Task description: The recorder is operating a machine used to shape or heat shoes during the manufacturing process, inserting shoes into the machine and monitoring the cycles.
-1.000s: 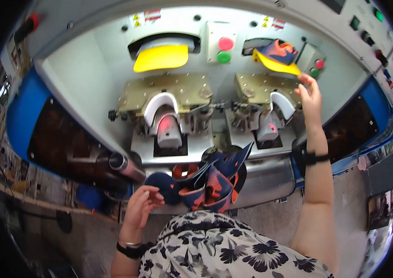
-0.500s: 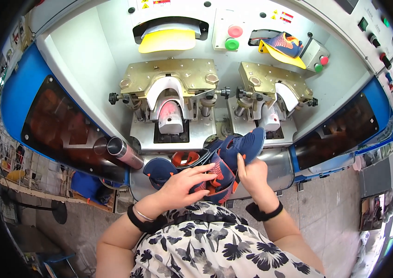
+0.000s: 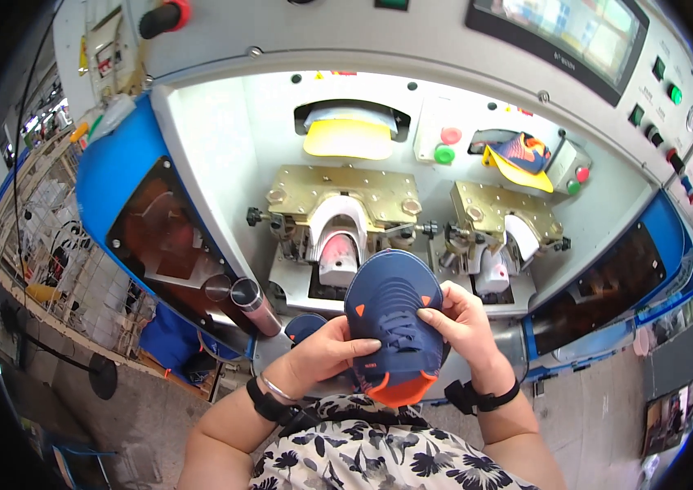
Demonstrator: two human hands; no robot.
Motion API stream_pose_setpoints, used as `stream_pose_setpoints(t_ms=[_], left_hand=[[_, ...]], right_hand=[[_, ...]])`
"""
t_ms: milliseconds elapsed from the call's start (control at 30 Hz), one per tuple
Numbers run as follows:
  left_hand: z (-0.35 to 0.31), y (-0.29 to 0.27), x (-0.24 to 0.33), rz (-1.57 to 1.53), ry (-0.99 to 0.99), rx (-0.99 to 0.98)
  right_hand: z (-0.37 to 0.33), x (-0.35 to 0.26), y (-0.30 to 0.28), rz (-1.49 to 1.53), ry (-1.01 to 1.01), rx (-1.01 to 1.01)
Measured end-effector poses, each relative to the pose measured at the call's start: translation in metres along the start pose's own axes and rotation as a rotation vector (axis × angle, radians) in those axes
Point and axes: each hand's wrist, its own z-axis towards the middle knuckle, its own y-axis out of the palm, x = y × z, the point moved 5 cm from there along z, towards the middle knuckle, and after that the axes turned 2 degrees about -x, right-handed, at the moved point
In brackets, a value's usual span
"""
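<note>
A navy shoe upper [image 3: 391,286] with orange triangles and an orange collar is up in front of my chest, toe pointing away from me, laces facing up. On its left side my left hand [image 3: 326,355] grips it with the thumb over the top. My right hand [image 3: 465,322] pinches the other side, thumb near the lacing and fingers beneath. Part of another navy shoe piece [image 3: 307,328] shows beyond my left hand. Just past the held upper's toe stands the left moulding station, with a pink-white form [image 3: 338,255] under a brass-coloured clamp plate [image 3: 346,189].
To the right is a second station with its own plate [image 3: 501,214]. A yellow pad [image 3: 350,139] fills the left rear slot; a navy upper on yellow [image 3: 522,159] sits in the right one. A tumbler [image 3: 256,309] stands by the left blue-framed panel [image 3: 154,220]. Push buttons [image 3: 444,153] are between the slots.
The navy upper has been turned and lifted, so its toe points away and its laces show. My left hand now grips its side. The view has tilted up, showing the machine's screen.
</note>
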Motion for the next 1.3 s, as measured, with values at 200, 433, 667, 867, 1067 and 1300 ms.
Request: stream_pose_setpoints(t_ms=[200,433,667,867,1067,1300], left_hand=[[-0.030,-0.032,0.045,-0.325,0.494,0.236],[-0.047,-0.018,0.071,-0.185,0.530,0.384],[-0.115,0.124,0.100,0.536,0.517,-0.494],[-0.131,0.172,0.108,0.927,1.463,-0.531],[-0.149,0.177,0.097,1.430,1.253,0.034],[-0.153,0.176,0.118,1.310,1.457,-0.053]], right_hand=[[-0.015,-0.045,0.060,-0.783,-1.000,0.052],[0.016,-0.058,0.097,-1.084,-0.944,-0.141],[0.126,-0.127,0.056,-1.122,-0.832,0.184],[0.224,-0.127,0.041,-1.121,-0.711,0.281],[0.224,-0.115,0.041,-0.986,-0.786,0.389],[0.154,-0.107,0.046,-0.917,-0.812,0.395]])
